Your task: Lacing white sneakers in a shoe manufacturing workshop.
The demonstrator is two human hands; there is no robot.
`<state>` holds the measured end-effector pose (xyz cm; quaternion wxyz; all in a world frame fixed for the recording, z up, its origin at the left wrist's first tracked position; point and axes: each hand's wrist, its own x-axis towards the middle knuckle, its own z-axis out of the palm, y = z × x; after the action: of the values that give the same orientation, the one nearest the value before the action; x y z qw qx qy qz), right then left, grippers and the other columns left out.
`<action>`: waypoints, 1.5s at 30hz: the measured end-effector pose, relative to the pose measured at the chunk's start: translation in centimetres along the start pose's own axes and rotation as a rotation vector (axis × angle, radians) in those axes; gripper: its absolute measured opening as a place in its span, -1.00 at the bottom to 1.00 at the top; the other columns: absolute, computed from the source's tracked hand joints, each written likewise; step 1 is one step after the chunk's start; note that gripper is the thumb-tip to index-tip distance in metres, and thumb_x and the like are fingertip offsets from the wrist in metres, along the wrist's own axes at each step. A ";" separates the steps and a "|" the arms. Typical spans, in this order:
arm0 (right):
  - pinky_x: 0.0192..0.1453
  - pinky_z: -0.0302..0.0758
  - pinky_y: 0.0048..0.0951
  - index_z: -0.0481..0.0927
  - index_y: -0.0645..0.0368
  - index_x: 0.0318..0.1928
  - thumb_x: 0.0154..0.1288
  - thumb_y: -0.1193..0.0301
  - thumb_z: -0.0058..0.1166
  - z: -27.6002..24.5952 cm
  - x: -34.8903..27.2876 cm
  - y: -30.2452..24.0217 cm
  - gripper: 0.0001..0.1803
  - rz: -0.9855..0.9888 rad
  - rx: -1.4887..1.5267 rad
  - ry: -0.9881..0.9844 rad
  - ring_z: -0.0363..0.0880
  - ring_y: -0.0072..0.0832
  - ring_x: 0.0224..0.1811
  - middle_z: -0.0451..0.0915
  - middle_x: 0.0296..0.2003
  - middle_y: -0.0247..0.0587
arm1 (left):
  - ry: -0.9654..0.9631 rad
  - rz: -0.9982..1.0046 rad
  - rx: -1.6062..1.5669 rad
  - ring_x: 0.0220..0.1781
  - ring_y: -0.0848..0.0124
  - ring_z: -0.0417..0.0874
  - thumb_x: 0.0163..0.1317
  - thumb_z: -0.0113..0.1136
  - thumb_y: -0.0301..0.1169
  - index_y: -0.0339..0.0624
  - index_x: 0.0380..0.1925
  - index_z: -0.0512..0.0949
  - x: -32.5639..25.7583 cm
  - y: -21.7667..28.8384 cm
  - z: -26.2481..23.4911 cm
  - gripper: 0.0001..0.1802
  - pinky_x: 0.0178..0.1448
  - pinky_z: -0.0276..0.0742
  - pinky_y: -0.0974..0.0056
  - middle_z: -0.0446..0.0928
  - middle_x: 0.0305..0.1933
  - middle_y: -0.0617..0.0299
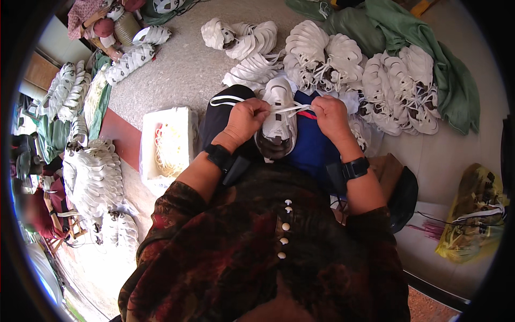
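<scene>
The lacing on the white shoe upper (280, 127) looks partly done: a white lace (292, 109) spans it and is drawn out sideways, its strands crossing or looping just right of the middle. No finished bow shows, so the tying appears incomplete, though whether a first knot is already formed is too small to tell. Stacks of nested white uppers lie about the floor (179, 67): a far stack (307, 45) beyond the knees, a right-hand pile (396, 91) beside a green sack (448, 80), and a left-hand pile (92, 177); at this size I cannot tell which of these are laced. The upper in work rests on the lap, between the black-clad left knee (224, 101) and the blue-clad right thigh (314, 144), its dark-edged end toward the wearer. It sits between the hands, its middle slightly nearer to the body than they are. The left hand (248, 116) is at its left edge, thumb and fingers pinching one side of the lace; the right hand (330, 115) stands a little apart from its right side, pinching the other, with the lace looking taut between them. A white tub (146, 142) holding cream-coloured laces (170, 152) stands left of the left knee.
</scene>
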<state>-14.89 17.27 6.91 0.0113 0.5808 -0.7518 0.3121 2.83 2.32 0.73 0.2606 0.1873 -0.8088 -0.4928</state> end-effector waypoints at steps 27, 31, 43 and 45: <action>-0.31 0.42 -0.16 0.46 0.23 -0.47 -0.02 0.55 0.02 6.9 -1.1 -1.3 -0.96 0.127 0.345 -0.207 0.50 -0.06 -0.38 0.49 -0.51 0.01 | -0.096 -0.006 -0.052 -0.45 0.59 0.47 0.04 0.20 -0.58 -0.29 -0.44 0.55 0.2 -1.9 0.4 -0.94 -0.33 0.42 0.46 0.53 -0.49 0.33; -0.42 0.39 -0.21 0.43 0.28 -0.54 0.03 0.54 0.01 7.4 -1.3 -0.9 -0.92 -0.052 0.273 -0.172 0.50 -0.08 -0.50 0.47 -0.62 0.01 | -0.107 0.076 0.146 -0.45 0.47 0.55 -0.03 0.23 -0.57 -0.25 -0.44 0.57 0.4 -1.7 0.7 -0.90 -0.32 0.45 0.40 0.56 -0.45 0.18; -0.61 0.26 -0.64 0.54 0.34 -0.50 0.20 0.51 0.02 2.7 -4.4 0.2 -0.83 0.482 1.283 0.049 0.38 -0.62 -0.70 0.45 -0.72 -0.30 | -0.321 0.180 0.883 -0.38 0.12 0.58 0.00 0.12 -0.33 -0.17 -0.58 0.55 1.5 2.7 1.0 -0.84 -0.29 0.51 0.15 0.52 -0.46 0.07; -0.60 0.28 -0.64 0.54 0.34 -0.49 0.19 0.50 0.03 2.8 -4.2 0.1 -0.83 0.491 1.261 0.007 0.40 -0.62 -0.69 0.48 -0.70 -0.27 | -0.352 0.176 0.905 -0.37 0.11 0.59 0.00 0.11 -0.32 -0.18 -0.58 0.55 1.7 2.4 1.1 -0.84 -0.28 0.51 0.13 0.52 -0.46 0.05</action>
<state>-12.64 19.60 3.03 -0.3988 0.2876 -0.5359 0.6864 0.73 3.22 2.84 0.0530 0.1268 -0.9862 -0.0922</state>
